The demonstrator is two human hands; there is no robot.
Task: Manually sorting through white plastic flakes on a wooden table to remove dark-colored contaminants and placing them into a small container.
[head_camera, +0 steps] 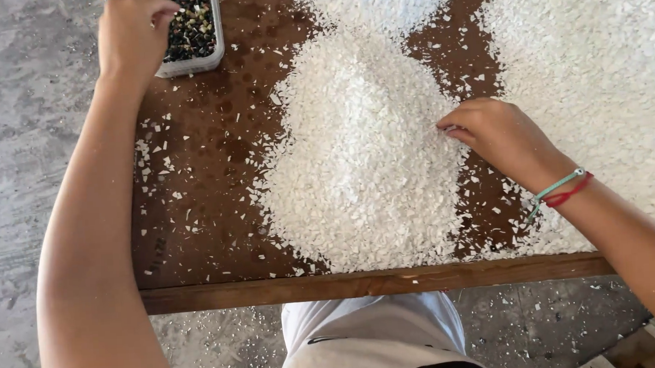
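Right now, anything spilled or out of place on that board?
Yes. White flakes litter the concrete floor below the wooden edge, off the main pile. The left hand is over a tray of dark bits; the right hand rests in the pile.

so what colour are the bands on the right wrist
Two thin bands: one pale green, one red, side by side on the right hand's wrist. Head view.

Bare arms, 2 thin cords (560,191), 1 turquoise and 1 red, on the right wrist; white shorts (371,337).
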